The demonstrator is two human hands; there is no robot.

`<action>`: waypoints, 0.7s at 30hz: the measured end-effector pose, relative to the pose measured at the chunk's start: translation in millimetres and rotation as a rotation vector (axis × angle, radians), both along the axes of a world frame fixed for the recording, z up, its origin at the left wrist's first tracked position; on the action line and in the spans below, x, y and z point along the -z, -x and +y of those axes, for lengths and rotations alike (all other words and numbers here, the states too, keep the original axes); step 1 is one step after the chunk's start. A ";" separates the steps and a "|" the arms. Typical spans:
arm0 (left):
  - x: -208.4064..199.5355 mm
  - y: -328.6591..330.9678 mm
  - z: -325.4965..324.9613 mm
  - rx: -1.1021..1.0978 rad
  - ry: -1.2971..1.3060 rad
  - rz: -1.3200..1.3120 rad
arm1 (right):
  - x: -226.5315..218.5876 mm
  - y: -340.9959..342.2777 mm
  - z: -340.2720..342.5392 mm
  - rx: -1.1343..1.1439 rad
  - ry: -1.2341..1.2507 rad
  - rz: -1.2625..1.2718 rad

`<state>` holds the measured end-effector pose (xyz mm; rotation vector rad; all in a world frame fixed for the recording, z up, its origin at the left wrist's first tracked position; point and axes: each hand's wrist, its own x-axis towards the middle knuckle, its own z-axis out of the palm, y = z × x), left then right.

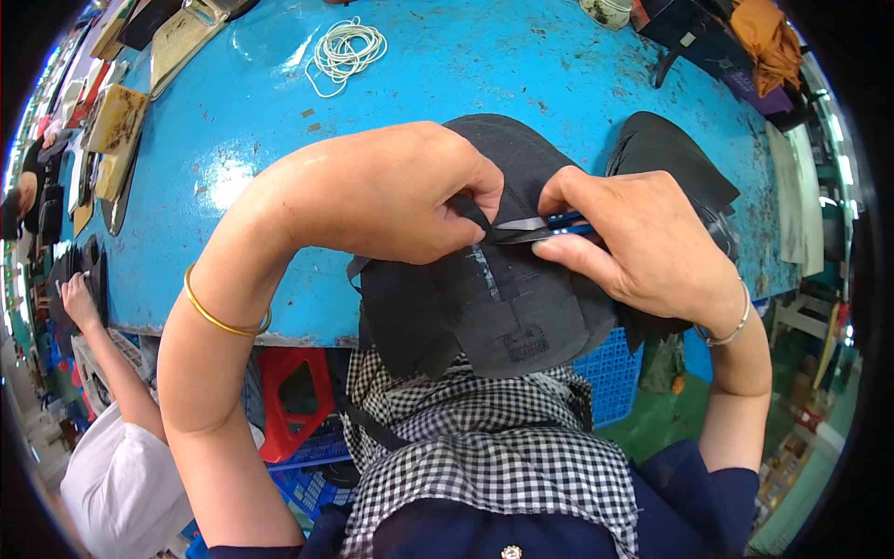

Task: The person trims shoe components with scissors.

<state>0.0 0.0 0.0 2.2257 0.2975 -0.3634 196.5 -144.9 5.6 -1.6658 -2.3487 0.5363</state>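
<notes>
A large black rounded piece [535, 321], padded or fabric-like, lies over the front edge of the blue table. A narrow slot with a whitish streak runs down its middle, and a small dark patch sits near its lower end. My left hand [410, 196] is closed, pinching a black strap [472, 212] that rises from this piece. My right hand [643, 238] is closed round small scissors [535, 227] with blue handles. Their blades point left, slightly apart, with the tips at the strap beside my left fingertips. Part of the strap is hidden in my left fingers.
A coil of white cord [345, 54] lies on the blue table [251, 121]. More black pieces [666, 158] are stacked at the right. Beyond them sits a dark box [694, 47] with orange cloth [765, 42]. At far left, a co-worker's hand [78, 300] touches black pieces.
</notes>
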 end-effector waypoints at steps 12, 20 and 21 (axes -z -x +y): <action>-0.9 30.4 1.6 -0.547 0.362 -0.211 | 10.8 40.5 -7.1 -0.095 -0.384 0.026; -31.3 34.5 0.2 -0.724 0.192 -0.537 | 34.2 101.9 -34.3 -0.002 -0.525 -0.433; -35.6 36.8 -0.8 -0.720 0.140 -0.545 | 32.1 97.7 -31.6 -0.001 -0.529 -0.430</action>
